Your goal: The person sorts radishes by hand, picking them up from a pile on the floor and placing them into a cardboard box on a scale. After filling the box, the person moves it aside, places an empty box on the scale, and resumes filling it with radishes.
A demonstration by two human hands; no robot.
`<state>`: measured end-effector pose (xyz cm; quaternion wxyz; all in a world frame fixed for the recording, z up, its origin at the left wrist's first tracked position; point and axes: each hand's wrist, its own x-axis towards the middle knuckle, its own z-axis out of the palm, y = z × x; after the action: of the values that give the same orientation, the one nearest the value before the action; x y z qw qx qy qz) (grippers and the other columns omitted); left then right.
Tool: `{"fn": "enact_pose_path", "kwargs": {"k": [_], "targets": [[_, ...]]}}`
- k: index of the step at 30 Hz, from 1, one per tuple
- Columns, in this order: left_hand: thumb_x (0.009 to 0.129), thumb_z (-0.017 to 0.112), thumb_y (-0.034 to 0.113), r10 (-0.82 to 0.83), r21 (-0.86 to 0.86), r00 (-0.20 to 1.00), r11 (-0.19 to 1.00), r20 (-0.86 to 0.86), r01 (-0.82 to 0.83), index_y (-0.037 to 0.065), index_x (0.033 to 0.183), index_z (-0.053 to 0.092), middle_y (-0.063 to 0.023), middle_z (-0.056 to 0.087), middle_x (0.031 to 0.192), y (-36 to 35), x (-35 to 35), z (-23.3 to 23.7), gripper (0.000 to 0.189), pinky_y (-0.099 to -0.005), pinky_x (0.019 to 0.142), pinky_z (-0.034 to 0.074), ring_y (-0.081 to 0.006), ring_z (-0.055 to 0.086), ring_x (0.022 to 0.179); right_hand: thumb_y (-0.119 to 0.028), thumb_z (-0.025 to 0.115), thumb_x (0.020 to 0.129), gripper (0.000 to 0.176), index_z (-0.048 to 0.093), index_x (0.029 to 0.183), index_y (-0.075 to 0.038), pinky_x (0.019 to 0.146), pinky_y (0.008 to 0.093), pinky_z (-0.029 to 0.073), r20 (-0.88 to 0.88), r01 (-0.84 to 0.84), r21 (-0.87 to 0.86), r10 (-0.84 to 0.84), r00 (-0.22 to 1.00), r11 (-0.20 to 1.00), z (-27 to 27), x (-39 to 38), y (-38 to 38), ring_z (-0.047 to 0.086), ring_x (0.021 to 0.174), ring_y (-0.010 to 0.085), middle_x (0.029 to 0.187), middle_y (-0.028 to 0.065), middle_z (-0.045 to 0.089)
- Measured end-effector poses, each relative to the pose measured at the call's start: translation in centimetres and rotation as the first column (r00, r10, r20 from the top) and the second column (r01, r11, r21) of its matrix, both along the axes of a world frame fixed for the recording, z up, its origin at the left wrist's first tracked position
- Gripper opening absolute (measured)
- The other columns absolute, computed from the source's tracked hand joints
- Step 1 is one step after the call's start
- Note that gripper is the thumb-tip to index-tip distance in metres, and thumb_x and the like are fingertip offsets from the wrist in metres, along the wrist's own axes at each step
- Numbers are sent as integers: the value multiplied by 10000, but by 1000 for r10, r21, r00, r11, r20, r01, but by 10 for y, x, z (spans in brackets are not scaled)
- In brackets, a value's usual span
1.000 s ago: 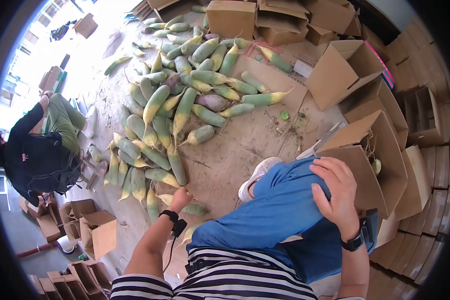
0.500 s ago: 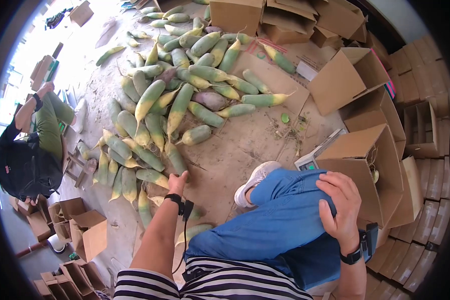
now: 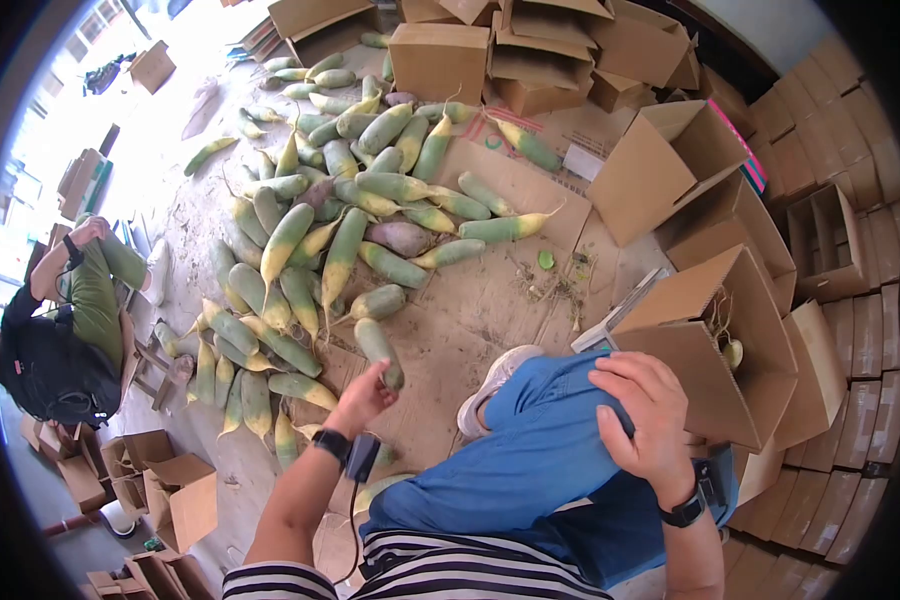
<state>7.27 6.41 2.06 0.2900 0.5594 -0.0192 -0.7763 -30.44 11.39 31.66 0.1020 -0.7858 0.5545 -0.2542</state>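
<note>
Left hand point(image 3: 363, 397) curls round radish point(image 3: 378, 345) end (right hand point(image 3: 642, 412) flat, empty, on knee point(image 3: 530, 440)); better grip mid-body before lifting off pile point(image 3: 300, 250).

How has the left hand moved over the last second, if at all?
Yes. The left hand has drawn right, off the radish pile toward the white shoe, gripping one radish.

Left hand point(image 3: 365, 393) outstretched, fingers curled; right hand point(image 3: 642, 412) flat on knee point(image 3: 540, 405)
</note>
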Motion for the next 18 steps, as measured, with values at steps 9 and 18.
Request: {"fn": "enact_pose_path", "kwargs": {"k": [9,18], "targets": [[797,786,131,-487,-777,842,429,230,460,-5,1261,534,-44,617,1074,-14,-117,218,545,-323,837,516,-150,609,980,-310,693,825,393,662,1118,-49,959,416,462,101,1,45,-5,995,999,-10,-7,11,606,1066,324,1120,132,657],[703,833,243,30,-609,655,-339,755,717,-19,1244,537,-169,569,1164,7,-271,338,670,-395,938,475,-354,542,1128,-316,823,777,691,503,1300,4,935,330,480,762,268,188,-313,567,945,59,-73,32,638,1042,207,1145,137,665]]}}
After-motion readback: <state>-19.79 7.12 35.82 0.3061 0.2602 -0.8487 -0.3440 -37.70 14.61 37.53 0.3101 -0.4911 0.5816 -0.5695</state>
